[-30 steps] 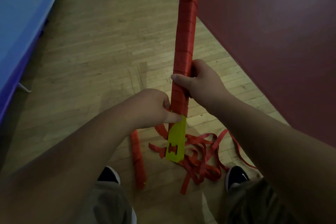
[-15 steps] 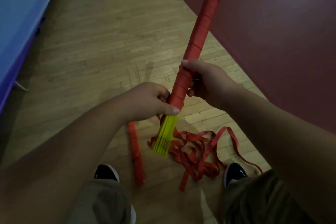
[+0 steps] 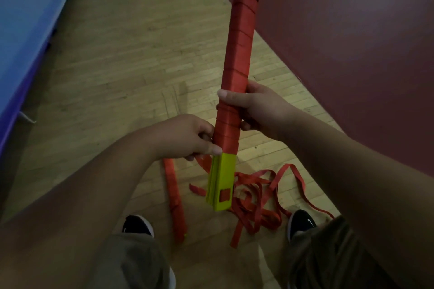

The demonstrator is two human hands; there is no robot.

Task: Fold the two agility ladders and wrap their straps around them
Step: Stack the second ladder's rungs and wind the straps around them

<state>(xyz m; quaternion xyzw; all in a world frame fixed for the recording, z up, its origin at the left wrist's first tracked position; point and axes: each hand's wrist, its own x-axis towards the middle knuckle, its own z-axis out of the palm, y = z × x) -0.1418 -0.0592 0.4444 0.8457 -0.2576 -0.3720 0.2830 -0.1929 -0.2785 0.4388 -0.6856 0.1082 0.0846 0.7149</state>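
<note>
Both hands clench the folded ladder (image 3: pixel 237 54) — left hand (image 3: pixel 185 137) low, right hand (image 3: pixel 256 110) above — loose strap (image 3: pixel 256 197) on the floor (image 3: pixel 122 65).

We see the first ladder (image 3: pixel 223 178) folded into one long bundle. It stands almost straight up, off the floor (image 3: pixel 117 77). A red strap (image 3: pixel 242 30) is wound round most of it, and the yellow end at the bottom is bare. More strap lies in a messy heap below. The second ladder (image 3: pixel 175 199), wrapped in red too, lies flat just beside the heap.
</note>
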